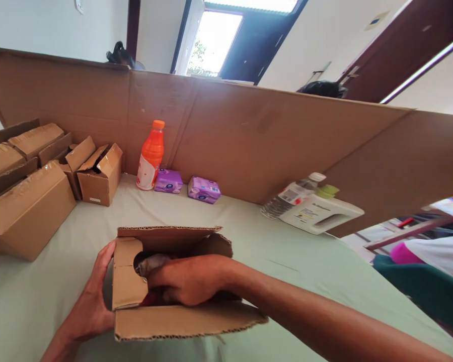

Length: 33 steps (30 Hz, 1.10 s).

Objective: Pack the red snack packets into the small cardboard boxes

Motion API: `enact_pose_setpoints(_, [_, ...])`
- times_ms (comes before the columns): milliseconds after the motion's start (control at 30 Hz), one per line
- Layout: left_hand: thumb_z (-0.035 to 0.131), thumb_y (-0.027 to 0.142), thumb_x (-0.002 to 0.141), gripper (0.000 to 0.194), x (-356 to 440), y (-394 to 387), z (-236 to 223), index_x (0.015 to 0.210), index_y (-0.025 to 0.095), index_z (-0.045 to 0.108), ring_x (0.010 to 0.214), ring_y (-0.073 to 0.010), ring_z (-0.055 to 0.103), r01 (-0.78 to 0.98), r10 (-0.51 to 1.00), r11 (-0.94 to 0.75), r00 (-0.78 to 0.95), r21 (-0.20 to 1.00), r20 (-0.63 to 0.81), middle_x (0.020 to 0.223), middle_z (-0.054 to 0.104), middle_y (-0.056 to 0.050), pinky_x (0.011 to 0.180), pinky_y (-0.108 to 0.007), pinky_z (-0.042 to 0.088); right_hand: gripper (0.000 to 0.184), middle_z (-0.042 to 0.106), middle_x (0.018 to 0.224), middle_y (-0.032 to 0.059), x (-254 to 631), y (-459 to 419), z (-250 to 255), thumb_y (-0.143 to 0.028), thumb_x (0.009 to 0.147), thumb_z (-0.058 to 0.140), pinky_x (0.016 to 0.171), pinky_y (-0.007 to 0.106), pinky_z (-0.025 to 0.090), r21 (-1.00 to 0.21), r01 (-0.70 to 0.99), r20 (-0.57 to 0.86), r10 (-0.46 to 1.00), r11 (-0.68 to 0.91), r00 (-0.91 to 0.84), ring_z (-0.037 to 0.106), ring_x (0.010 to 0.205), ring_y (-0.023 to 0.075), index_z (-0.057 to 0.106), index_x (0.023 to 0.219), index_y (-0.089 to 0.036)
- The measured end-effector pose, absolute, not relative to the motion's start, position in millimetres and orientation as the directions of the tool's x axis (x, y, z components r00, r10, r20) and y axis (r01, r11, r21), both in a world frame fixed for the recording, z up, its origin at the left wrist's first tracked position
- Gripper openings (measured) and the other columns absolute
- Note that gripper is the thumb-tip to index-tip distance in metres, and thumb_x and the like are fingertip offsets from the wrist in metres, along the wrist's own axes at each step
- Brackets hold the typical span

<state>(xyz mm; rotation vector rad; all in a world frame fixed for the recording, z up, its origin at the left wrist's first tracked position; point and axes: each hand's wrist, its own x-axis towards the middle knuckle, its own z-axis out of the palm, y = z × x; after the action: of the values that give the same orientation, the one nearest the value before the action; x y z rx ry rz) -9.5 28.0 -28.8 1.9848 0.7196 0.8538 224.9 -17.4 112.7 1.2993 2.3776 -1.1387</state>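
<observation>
An open cardboard box (189, 323) with raised flaps lies in front of me on the green cloth. My left hand (92, 296) grips its left end, the fingers at the far corner and the thumb low at the near one. Down inside the box is my right hand (192, 279), its fingers curled and their tips partly hidden. A greyish, shiny item (153, 263) shows beside those fingers, behind the cut-out in the left flap. Something dark red shows below the hand, too little of it to name.
Several cardboard boxes (33, 211) stand at the left. An orange bottle (151, 156) and two purple packs (168, 181) (204, 189) line the cardboard wall (241, 141). At the right, a clear bottle (289, 198) leans by a white jug (313, 213). Green cloth (245, 229) covers the surface.
</observation>
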Motion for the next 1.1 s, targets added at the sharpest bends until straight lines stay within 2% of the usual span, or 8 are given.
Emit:
enact_pose_setpoints(133, [0.081,0.061,0.074,0.116,-11.2,30.1,-33.5,0.163,0.035,0.011,0.152,-0.0454,0.027,0.162,0.741,-0.493,0.593,0.855,0.314,0.167,0.022,-0.015,0.121,-0.066,0.030,0.037,0.072,0.127,0.0060,246.0,-36.0,126.7,-0.011,0.096,0.051,0.098,0.030,0.051,-0.595,0.740,-0.246,0.805,0.314,-0.540,0.068,0.113,0.0191,0.069,0.128,-0.021])
enact_pose_setpoints(267, [0.072,0.064,0.082,0.097,-8.9,23.6,-25.4,0.160,0.038,0.023,0.156,-0.0437,0.015,0.142,0.681,-0.658,0.531,0.739,0.505,0.169,0.015,-0.012,0.121,-0.070,0.022,0.029,0.072,0.126,0.0083,278.5,-65.2,152.4,-0.024,0.098,0.052,0.105,0.040,0.051,-0.499,0.815,0.265,0.947,0.296,-0.182,0.066,0.118,0.0226,0.071,0.120,-0.023])
enact_pose_setpoints(333, [0.067,0.061,0.087,0.085,-4.9,16.3,-16.3,0.159,0.037,0.027,0.155,-0.0410,0.019,0.120,0.643,-0.723,0.477,0.680,0.599,0.169,0.020,-0.010,0.122,-0.068,0.022,0.030,0.069,0.132,0.0085,292.4,-68.9,155.1,-0.028,0.097,0.054,0.106,0.046,0.050,-0.432,0.872,0.386,0.921,0.230,-0.052,0.062,0.124,0.0257,0.070,0.122,-0.025])
enact_pose_setpoints(500, [0.060,0.048,0.095,0.065,4.6,4.0,2.5,0.154,0.030,0.038,0.144,-0.0350,0.040,0.106,0.613,-0.767,0.416,0.633,0.672,0.151,0.048,-0.010,0.121,-0.056,0.032,0.041,0.063,0.141,0.0104,314.6,-60.5,139.0,-0.029,0.094,0.052,0.089,0.040,0.057,-0.428,0.900,0.379,0.921,0.086,0.092,0.065,0.117,0.0258,0.064,0.132,-0.022])
enact_pose_setpoints(633, [0.059,0.036,0.096,0.057,3.8,5.5,6.2,0.150,0.031,0.043,0.136,-0.0298,0.049,0.215,0.645,-0.754,0.417,0.620,0.640,0.142,0.057,-0.006,0.114,-0.046,0.042,0.032,0.077,0.098,0.0087,319.5,-66.6,124.2,-0.035,0.095,0.049,0.071,0.033,0.056,-0.501,0.864,0.293,0.931,-0.043,0.216,0.070,0.082,0.0219,0.073,0.106,-0.018])
enact_pose_setpoints(800, [0.053,0.032,0.099,0.054,3.6,7.1,12.1,0.151,0.031,0.040,0.130,-0.0268,0.055,0.284,0.729,-0.674,0.408,0.682,0.550,0.137,0.060,-0.006,0.111,-0.043,0.045,0.037,0.078,0.103,0.0064,313.3,-79.9,115.8,-0.035,0.099,0.043,0.084,0.034,0.055,-0.635,0.770,0.048,0.998,0.064,-0.044,0.071,0.094,0.0223,0.077,0.104,-0.020])
enact_pose_setpoints(1000, [0.047,0.025,0.099,0.055,17.8,0.0,23.4,0.152,0.032,0.036,0.150,-0.0299,0.033,0.337,0.675,-0.737,0.414,0.586,0.611,0.162,0.032,-0.009,0.121,-0.052,0.033,0.042,0.071,0.125,0.0110,315.1,-70.9,115.0,-0.043,0.099,0.050,0.088,0.039,0.057,-0.509,0.853,0.397,0.910,0.112,0.117,0.067,0.111,0.0265,0.066,0.130,-0.021])
enact_pose_setpoints(1100, [0.046,0.024,0.098,0.059,17.5,-0.4,23.3,0.155,0.032,0.032,0.155,-0.0324,0.023,0.385,0.687,-0.726,0.383,0.570,0.617,0.167,0.021,-0.010,0.122,-0.058,0.030,0.047,0.064,0.140,0.0146,307.4,-72.2,98.5,-0.047,0.102,0.048,0.103,0.048,0.051,-0.332,0.900,0.436,0.892,0.281,-0.118,0.059,0.129,0.0301,0.063,0.136,-0.019])
